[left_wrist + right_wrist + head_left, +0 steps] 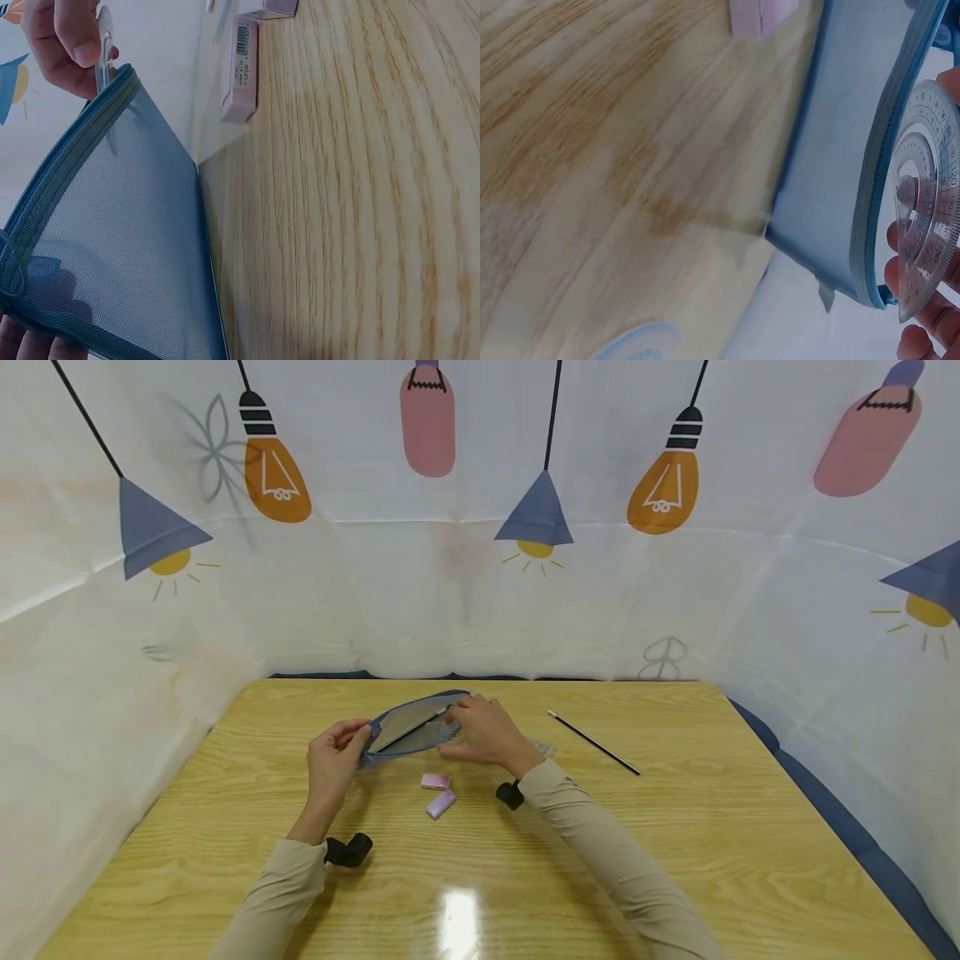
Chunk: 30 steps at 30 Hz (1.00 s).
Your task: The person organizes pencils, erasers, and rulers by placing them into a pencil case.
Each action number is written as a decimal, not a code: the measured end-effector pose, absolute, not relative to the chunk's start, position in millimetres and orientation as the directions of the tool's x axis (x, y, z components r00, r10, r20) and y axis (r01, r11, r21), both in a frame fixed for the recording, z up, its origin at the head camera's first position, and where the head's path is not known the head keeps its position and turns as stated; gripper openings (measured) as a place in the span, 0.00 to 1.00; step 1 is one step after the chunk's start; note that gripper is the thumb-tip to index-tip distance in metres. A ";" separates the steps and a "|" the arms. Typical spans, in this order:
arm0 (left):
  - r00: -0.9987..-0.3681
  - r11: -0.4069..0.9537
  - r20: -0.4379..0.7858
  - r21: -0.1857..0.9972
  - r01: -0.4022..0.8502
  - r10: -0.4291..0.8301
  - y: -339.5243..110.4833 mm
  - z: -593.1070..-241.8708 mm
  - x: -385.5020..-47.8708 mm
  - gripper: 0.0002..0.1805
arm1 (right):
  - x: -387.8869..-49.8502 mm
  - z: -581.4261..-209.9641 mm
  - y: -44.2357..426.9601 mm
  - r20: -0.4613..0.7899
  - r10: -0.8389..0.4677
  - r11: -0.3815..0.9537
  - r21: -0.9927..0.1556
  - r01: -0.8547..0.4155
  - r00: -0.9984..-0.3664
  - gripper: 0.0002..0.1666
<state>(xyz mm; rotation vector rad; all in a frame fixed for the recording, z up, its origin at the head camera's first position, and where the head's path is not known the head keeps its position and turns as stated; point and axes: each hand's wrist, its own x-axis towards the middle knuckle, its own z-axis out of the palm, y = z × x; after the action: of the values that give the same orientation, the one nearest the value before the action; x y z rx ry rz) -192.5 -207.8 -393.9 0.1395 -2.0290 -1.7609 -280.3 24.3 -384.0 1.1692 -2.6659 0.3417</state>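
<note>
Blue mesh zip pouch [127, 210] is pinched at one end by left hand [333, 764]; clear semicircular plastic protractor [934, 206] is pinched by right hand [487, 732] at the pouch's open mouth. Insertion is judged current; lowering inside seems needed.

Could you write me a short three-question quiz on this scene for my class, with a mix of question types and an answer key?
1. Short answer: What clear measuring tool does the right hand hold?
2. True or false: The blue mesh pouch is zipped fully shut.
3. Multiple choice: In the head view, how many small pinkish boxes lie on the table?
A) One
B) Two
C) Four

Key:
1. A protractor.
2. False; its mouth is open, and the left hand grips one end.
3. B.
</note>
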 end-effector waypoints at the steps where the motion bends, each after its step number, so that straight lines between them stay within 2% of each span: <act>1: -0.894 0.179 0.266 0.960 0.213 -0.361 -209.3 -397.6 -194.7 0.12 | -280.4 -384.4 24.0 0.283 -0.694 0.660 -0.117 -0.742 -0.662 0.23; 7: -0.885 0.200 0.277 0.956 0.215 -0.374 -213.0 -410.5 -202.0 0.12 | -279.4 -385.6 22.1 0.281 -0.696 0.666 -0.091 -0.740 -0.661 0.23; 15: -0.877 0.208 0.276 0.956 0.208 -0.393 -210.4 -410.1 -202.3 0.09 | -280.6 -387.7 19.9 0.267 -0.694 0.643 -0.188 -0.742 -0.669 0.21; 21: -0.876 0.213 0.277 0.955 0.206 -0.395 -210.1 -409.2 -201.9 0.10 | -281.7 -388.4 19.5 0.264 -0.703 0.628 -0.207 -0.751 -0.660 0.19; 30: -0.874 0.221 0.269 0.956 0.191 -0.406 -209.8 -408.8 -202.7 0.10 | -282.6 -388.8 22.4 0.273 -0.737 0.585 -0.203 -0.786 -0.619 0.18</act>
<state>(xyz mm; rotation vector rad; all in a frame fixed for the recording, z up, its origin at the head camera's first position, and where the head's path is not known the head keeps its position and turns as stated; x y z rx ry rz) -202.7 -209.8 -408.8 0.1975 -2.0337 -1.6953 -282.6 22.4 -388.8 1.2842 -2.6522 0.4577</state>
